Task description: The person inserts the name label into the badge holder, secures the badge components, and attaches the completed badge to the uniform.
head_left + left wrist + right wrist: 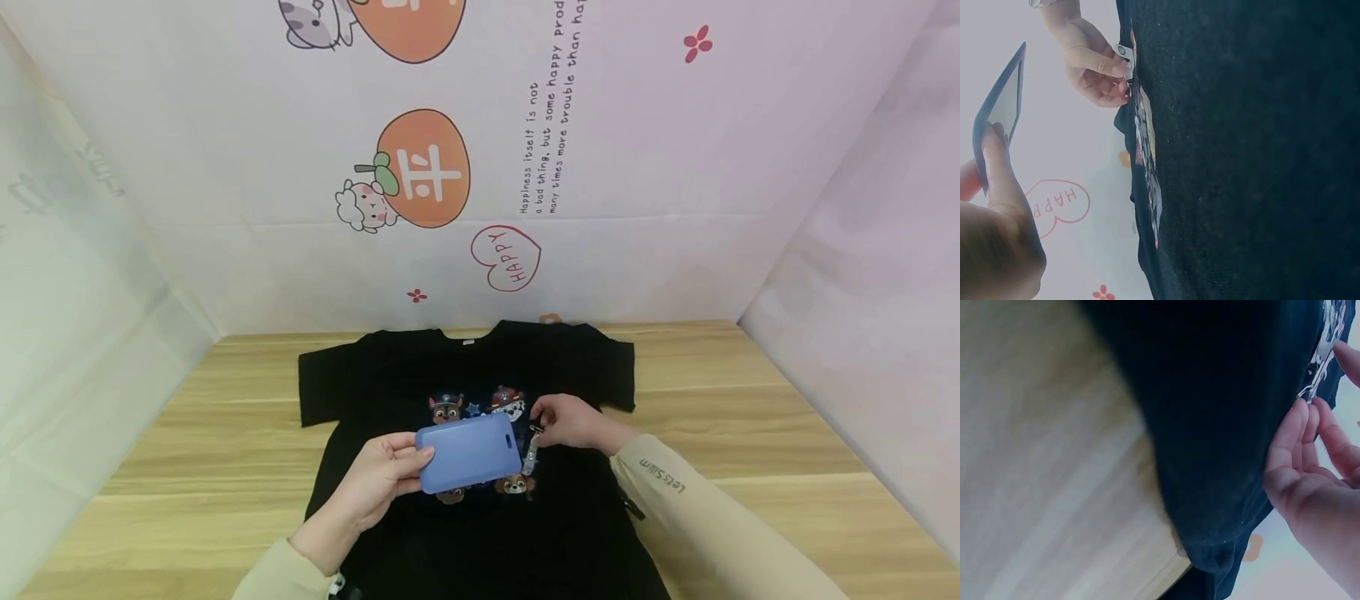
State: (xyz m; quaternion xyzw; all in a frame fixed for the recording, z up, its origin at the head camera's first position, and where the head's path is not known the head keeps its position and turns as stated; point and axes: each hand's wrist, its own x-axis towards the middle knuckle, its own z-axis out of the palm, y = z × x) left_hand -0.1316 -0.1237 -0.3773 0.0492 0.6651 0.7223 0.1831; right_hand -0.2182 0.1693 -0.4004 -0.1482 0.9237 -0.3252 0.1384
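left hand (378, 483) fingers curled gripping; right hand (567, 422) fingers pinching

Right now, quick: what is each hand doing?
Left hand: grips the blue card holder by its left edge.
Right hand: pinches the metal clip at the holder's right end.

A T-shirt (465, 433) lies flat on the worktop (750, 417), collar toward the far wall. Above its middle, the left hand (375, 487) holds a card holder (468, 452); just right of it, the right hand (570, 421) pinches a clip (532, 454) at the holder's right end.
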